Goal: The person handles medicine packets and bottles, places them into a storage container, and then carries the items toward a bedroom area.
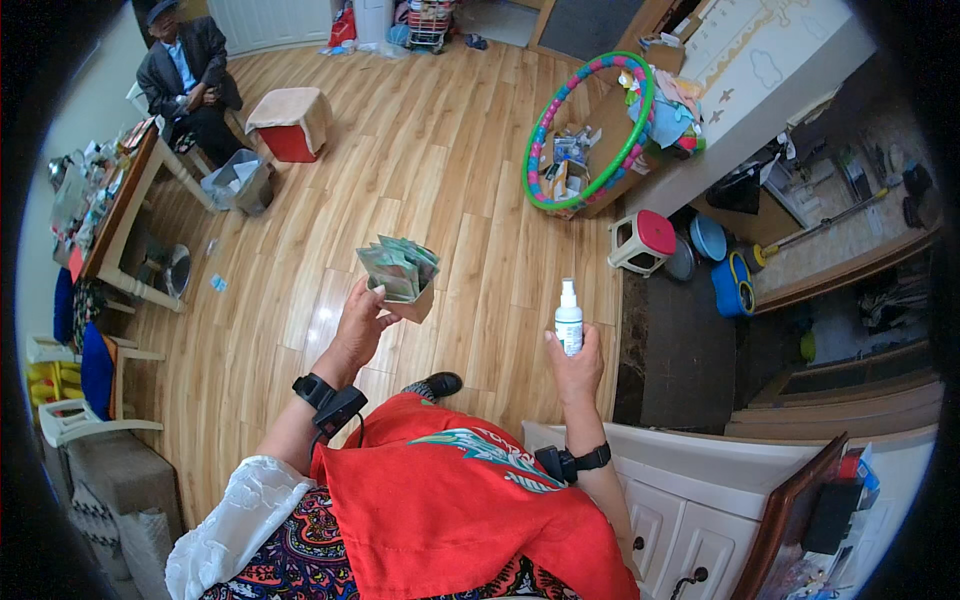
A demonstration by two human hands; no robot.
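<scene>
My left hand (363, 324) grips a small open cardboard box (414, 306) from its near side. Several green flat packets (397, 264) stand up out of the top of the box. In my right hand (577, 367) is a white spray bottle (568, 324), held upright around its lower part, with its nozzle end up and a printed label facing me. Both hands are raised above the wooden floor (480, 255), well apart from each other. A red apron (465, 517) covers my front, and one black shoe (444, 384) shows beneath me.
A white cabinet (697, 532) stands close on my right. A plastic stool (643, 238) and a hula hoop (534, 150) leaning at a cardboard box are farther right. Left are a cluttered table (120, 202), a grey bin (251, 191), a covered red stool (289, 124) and a seated person (187, 75).
</scene>
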